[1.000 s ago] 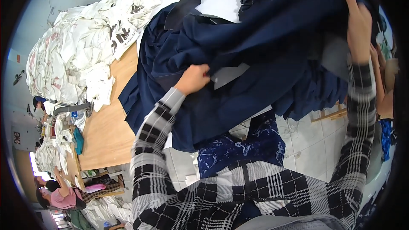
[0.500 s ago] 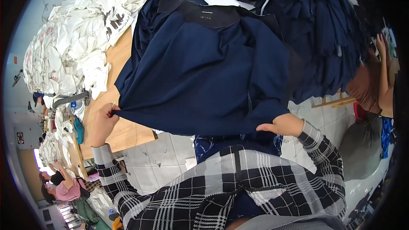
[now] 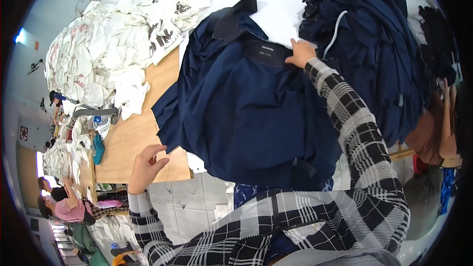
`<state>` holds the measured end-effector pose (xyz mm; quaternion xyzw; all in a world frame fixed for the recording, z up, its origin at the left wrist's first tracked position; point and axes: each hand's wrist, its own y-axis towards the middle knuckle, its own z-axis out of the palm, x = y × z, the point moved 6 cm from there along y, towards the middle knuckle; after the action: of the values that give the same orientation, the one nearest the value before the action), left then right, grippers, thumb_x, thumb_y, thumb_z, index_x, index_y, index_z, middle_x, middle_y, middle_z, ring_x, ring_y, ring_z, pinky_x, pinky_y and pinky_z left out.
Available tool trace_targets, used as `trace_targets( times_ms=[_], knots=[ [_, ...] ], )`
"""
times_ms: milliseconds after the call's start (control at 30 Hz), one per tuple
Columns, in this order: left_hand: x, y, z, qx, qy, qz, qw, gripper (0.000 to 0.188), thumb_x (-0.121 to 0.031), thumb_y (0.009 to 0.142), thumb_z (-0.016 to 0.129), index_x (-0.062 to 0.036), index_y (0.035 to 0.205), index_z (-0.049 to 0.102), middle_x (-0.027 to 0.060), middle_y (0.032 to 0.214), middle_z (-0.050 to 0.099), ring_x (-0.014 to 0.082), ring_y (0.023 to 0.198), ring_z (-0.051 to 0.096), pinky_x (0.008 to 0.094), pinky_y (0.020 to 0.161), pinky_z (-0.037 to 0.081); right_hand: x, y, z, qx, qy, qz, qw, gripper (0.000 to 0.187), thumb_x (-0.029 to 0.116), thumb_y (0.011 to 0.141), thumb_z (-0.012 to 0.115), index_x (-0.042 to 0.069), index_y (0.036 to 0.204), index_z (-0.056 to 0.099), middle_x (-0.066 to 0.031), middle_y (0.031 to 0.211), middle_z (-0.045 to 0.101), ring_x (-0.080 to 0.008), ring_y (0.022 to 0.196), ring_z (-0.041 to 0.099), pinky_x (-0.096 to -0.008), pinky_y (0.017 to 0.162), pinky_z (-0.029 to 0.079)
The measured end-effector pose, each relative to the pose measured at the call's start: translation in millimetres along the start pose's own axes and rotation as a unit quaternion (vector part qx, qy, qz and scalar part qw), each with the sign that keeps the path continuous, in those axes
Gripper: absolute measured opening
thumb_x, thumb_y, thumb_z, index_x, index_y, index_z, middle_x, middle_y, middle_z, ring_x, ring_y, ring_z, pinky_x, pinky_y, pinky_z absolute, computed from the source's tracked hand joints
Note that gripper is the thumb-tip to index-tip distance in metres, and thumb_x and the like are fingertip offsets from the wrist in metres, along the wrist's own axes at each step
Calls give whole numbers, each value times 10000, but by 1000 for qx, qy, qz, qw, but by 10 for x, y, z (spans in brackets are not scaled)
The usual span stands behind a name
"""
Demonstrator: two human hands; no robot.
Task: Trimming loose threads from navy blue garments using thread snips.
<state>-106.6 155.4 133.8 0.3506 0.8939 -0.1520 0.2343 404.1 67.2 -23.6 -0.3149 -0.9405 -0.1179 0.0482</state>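
Note:
A navy garment (image 3: 251, 113) with a darker inner neck facing is spread over the table edge, its lower part hanging towards me. My right hand (image 3: 301, 53) reaches across to its neckline, with thumb and fingers apart at the edge of the dark facing. Near the garment's left side is my left hand (image 3: 147, 167), off the cloth, its fingers curled around a small reddish thing that is mostly hidden. More navy cloth (image 3: 217, 29) lies beneath and behind the garment.
A large heap of white printed garments (image 3: 98, 44) covers the left of the wooden table (image 3: 143, 138). Stacked navy pieces (image 3: 369, 54) with a white cord (image 3: 335, 32) lie at the right. Other people sit at far left, including one in pink (image 3: 71, 209), and at far right.
My left hand has let go of the garment's lower left corner. My right hand has left the lower hem and moved up to the neckline. The hem now hangs loose.

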Motion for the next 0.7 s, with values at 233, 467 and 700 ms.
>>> trace_targets(
  times_ms=[233, 467, 700],
  knots=[
    [127, -3, -463, -203, -134, -3, 970, 73, -57, 855, 582, -43, 919, 613, -67, 643, 438, 2, 560, 363, 170, 488, 267, 388, 107, -1181, -260, -21, -89, 961, 114, 170, 811, 493, 135, 788, 599, -125, 652, 606, -297, 607, 623, -405, 531, 493],
    [-1715, 587, -763, -309, -318, 456, 772, 971, -329, 597, 842, 27, 1348, 340, 141, 1280, 489, 34, 547, 422, 162, 494, 341, 1069, -228, -2481, -227, 295, -274, 887, 287, 273, 891, 525, 30, 1019, 607, -159, 898, 637, -229, 784, 625, -305, 698, 480],
    [-2249, 396, -850, -544, -190, 435, 692, 361, -151, 746, 699, 37, 1040, 607, 106, 914, 645, 187, 842, 602, 280, 790, 443, 436, -1397, -2148, 35, 566, -276, 776, 373, 322, 929, 453, 6, 1090, 570, -121, 1029, 617, -190, 914, 587, -305, 800, 455]
  ],
)
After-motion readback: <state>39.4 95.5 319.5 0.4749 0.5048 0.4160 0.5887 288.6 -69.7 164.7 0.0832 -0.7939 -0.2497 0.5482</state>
